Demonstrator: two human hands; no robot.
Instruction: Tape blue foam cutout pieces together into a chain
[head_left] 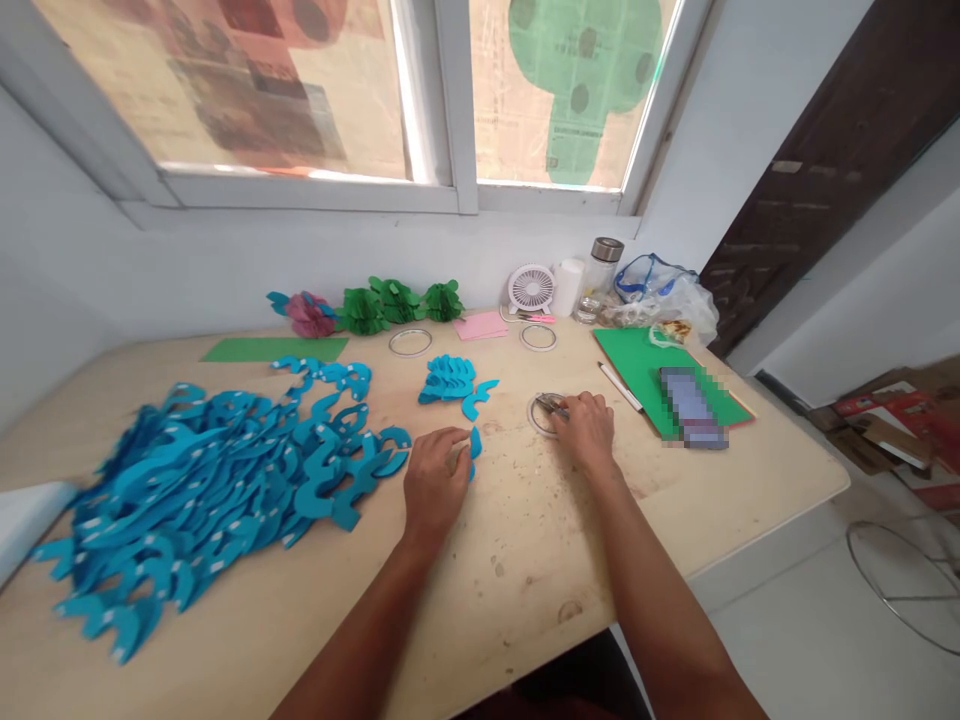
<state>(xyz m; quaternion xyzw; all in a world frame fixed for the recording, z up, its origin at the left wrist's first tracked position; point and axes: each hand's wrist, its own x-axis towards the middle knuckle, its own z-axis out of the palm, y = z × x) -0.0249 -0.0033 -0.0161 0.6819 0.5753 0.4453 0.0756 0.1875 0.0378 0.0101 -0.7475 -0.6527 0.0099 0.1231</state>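
My left hand [437, 482] rests low over the table, its thumb and fingers closed on a curved blue paper piece [475, 443]. At the right, my right hand [589, 430] has its fingers closed on a small dark metal tool [551, 404], whose exact kind I cannot make out. The tool lies over a roll of tape [534, 420]. Beyond my left hand are a small stack of blue paper pieces [448, 378] and a loose blue piece [480, 398]. To the left spreads a large heap of wavy blue paper strips [217, 490] with small white patches.
Along the wall stand green paper flowers [397, 300], a pink paper flower [310, 315], a small fan [532, 289] and a glass bottle [598, 280]. Two tape rolls lie behind. At right are a pen [621, 387], green sheets [637, 365] and a phone [691, 405].
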